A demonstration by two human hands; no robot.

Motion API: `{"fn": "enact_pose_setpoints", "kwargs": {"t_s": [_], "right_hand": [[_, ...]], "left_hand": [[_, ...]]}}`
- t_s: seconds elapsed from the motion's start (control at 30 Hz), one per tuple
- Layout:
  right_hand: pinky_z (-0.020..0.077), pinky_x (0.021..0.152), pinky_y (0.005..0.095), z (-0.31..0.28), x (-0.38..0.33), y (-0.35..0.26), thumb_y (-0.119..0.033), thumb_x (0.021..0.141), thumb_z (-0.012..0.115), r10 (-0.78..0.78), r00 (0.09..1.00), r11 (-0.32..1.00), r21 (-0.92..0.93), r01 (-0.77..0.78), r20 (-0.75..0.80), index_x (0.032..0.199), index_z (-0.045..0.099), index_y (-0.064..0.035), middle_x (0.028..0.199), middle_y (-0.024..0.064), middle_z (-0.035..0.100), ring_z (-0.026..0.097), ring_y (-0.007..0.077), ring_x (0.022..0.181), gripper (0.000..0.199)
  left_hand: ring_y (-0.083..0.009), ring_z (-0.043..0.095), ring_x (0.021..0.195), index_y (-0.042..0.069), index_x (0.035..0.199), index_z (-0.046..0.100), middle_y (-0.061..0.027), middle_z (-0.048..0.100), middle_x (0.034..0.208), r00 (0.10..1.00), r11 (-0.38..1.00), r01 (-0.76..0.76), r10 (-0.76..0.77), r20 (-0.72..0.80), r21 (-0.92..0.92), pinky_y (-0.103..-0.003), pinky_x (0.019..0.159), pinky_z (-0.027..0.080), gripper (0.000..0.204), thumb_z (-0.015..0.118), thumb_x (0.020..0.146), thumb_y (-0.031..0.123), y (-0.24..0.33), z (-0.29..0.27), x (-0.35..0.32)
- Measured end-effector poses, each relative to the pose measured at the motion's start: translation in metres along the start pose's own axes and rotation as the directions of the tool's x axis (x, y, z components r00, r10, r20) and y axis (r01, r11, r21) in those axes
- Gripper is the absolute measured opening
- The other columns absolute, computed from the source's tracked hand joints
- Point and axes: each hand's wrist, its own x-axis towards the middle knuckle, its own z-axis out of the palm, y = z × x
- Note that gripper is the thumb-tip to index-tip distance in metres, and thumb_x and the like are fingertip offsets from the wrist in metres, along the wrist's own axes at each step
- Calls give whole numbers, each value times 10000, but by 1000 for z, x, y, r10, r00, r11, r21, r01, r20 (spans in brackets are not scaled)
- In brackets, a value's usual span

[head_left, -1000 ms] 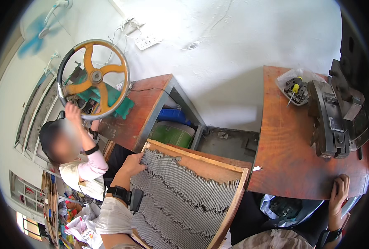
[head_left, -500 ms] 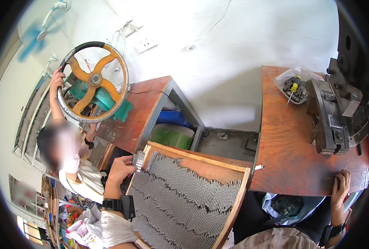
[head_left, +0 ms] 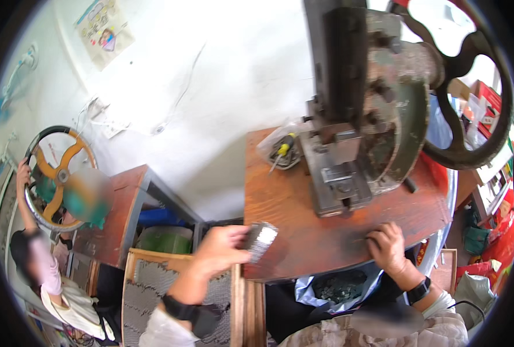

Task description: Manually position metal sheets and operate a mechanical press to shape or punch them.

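My left hand holds a small bundle of thin metal pins over the near left edge of a reddish wooden table. My right hand rests palm down on the same table, fingers bent on a few small metal pieces in front of a dark iron hand press with a big flywheel. Below my left arm stands a wooden frame tray filled with rows of grey pins.
Another person sits at the far left, one hand on an orange-spoked wheel of a second press on another wooden bench. A plastic bag with a yellow-handled tool lies by the press. A bag of dark metal parts hangs under the table.
The view has swung right, from the pin tray to the iron press. My left hand has lifted a bundle of pins from the tray toward the table. My right hand stays on the table.
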Motion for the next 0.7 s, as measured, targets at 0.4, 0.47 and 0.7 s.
{"fn": "enact_pose_setpoints", "kwargs": {"t_s": [0.4,0.47,0.7], "right_hand": [[367,1028,444,32,61,-7,-194,669,793,-310,902,817,570,92,300,1322,435,-17,1299,204,492,434,380,1224,765],[351,1037,446,43,63,-2,-203,670,794,-305,881,821,569,50,362,1333,430,-36,1308,194,488,446,364,1217,774],[244,1075,515,28,46,-4,-532,711,687,-100,895,981,192,17,434,1374,390,-50,1365,215,415,306,420,1302,872]], "left_hand": [[-359,576,987,8,1150,571,-190,621,1043,888,527,-398,426,172,751,-413,834,479,510,675,667,133,-15,144,45],[-355,560,992,13,1162,565,-197,597,1076,908,751,-276,408,-93,600,-402,857,466,508,694,682,120,-21,150,36],[-400,472,1036,-36,1214,456,-222,520,1116,738,574,-404,665,-117,713,-477,913,382,591,688,689,104,-52,175,43]]}}
